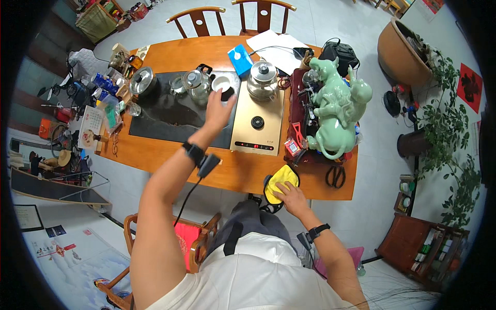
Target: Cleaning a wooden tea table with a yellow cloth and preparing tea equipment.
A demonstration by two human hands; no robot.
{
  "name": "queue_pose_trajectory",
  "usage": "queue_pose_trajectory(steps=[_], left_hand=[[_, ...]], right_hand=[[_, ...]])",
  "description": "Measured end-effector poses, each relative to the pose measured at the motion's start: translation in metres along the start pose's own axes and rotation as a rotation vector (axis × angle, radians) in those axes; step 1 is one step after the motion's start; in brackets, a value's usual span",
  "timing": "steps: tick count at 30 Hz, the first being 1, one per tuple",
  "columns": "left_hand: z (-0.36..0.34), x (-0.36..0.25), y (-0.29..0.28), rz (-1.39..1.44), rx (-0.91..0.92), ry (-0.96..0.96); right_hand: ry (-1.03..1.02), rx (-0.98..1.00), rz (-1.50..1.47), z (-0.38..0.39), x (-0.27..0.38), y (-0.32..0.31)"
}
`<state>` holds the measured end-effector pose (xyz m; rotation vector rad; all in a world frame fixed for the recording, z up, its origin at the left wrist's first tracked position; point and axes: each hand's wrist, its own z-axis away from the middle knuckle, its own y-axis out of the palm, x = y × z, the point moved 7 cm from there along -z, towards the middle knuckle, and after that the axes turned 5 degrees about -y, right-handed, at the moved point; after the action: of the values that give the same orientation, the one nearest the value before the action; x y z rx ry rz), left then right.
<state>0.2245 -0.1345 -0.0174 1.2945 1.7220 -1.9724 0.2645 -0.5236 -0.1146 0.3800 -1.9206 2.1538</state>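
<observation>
My left hand [219,111] is stretched over the black tea tray [165,111], thumb and fingers apart. Its fingertips are close to a white cup [222,83] and a small dark patch just below it; whether they touch the cup I cannot tell. A lidded glass teapot [197,85] stands to the left of the fingers. To their right, a glass kettle [263,81] sits on the gold hot plate [257,137]. At the near table edge my right hand [293,200] has its fingers on a yellow cloth [284,181] with a grey underside, gripping its near part.
A large green ceramic figurine [336,103] stands on the table's right side, with black-handled scissors [335,176] near it. A blue box [239,60] and white papers lie behind the tray. A lidded pot [142,81] stands at left. A wooden chair [191,237] is behind me.
</observation>
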Motion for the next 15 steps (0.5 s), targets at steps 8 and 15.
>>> queue_pose_trajectory(steps=[8, 15], left_hand=[[0.162, 0.116, 0.004, -0.358, 0.333, -0.079], [0.201, 0.155, 0.009, -0.645, 0.523, 0.037]], right_hand=[[-0.133, 0.084, 0.003, -0.027, 0.013, 0.004], [-0.334, -0.135, 0.022, -0.123, 0.064, 0.040]])
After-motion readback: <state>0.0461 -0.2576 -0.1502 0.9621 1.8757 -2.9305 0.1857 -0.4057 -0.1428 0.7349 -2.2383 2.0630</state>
